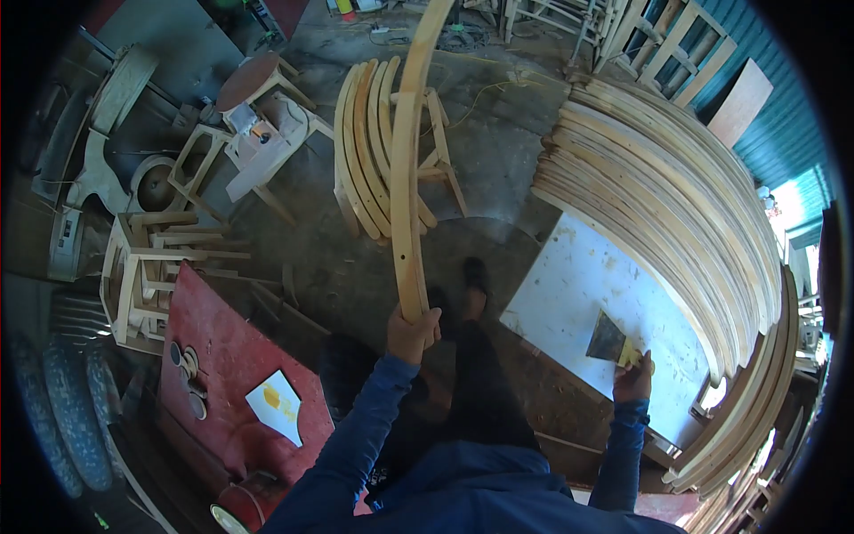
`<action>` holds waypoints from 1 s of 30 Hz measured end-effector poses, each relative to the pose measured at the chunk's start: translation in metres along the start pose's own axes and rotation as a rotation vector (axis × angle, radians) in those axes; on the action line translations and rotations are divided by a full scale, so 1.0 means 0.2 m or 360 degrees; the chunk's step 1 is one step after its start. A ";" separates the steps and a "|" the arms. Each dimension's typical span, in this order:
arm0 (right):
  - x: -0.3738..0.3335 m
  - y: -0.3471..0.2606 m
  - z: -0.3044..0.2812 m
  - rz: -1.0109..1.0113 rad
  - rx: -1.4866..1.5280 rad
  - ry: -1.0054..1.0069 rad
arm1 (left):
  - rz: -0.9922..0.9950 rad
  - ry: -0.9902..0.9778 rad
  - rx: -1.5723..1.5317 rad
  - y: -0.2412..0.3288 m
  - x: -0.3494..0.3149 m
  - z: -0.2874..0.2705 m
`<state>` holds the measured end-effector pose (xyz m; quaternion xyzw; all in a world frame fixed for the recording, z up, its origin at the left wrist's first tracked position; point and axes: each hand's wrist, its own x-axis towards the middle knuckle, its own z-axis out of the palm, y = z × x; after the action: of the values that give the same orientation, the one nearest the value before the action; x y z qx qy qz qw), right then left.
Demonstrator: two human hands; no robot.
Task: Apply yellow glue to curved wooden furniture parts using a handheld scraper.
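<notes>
My left hand [414,335] is closed around the lower end of a long curved wooden strip [406,196], which stretches up and away past the top edge. A small dark hole shows in its face, above my fist. In my right hand [633,380] is a putty knife [608,340] with a dark, wide blade and yellow paste near its grip. That hand is over a white tabletop [569,276] with paste marks on it. Several similar curved strips [360,147] lie across a wooden stand in front of me, partly behind the held strip.
A large stack of curved strips [658,169] covers the far right of the white table. To my left, a red table [218,334] bears a white board [276,411] smeared with yellow paste, and several round discs [189,378]. Wooden frames [142,276] and a machine [93,178] stand farther left.
</notes>
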<state>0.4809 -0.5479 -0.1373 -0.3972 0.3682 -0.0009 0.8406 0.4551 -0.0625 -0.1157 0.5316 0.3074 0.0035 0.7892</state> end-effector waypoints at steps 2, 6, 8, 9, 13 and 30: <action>-0.01 -0.01 0.00 -0.0012 -0.0072 0.0006 | 0.0038 0.0152 -0.0071 0.04 0.26 0.01; -0.01 -0.03 -0.01 0.0113 -0.0016 0.0104 | 0.0072 0.0269 -0.0267 -0.03 0.82 -0.02; -0.02 -0.06 0.03 0.0190 0.0001 0.0193 | 0.0063 0.0460 -0.0331 -0.07 1.08 -0.01; -0.03 -0.08 0.05 0.0292 0.0018 0.0306 | 0.0039 0.0462 -0.0324 -0.11 1.21 -0.01; -0.01 -0.08 0.10 0.0457 0.0039 0.0456 | 0.0116 0.0526 -0.0475 -0.33 1.75 -0.09; -0.01 -0.12 0.02 0.0453 -0.0009 0.0405 | 0.0067 0.1048 -0.0084 -0.58 2.16 -0.24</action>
<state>0.4886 -0.5604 -0.1175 -0.3403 0.5239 0.0689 0.7778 0.7449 0.0704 -0.4338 0.4875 0.5348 0.1995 0.6608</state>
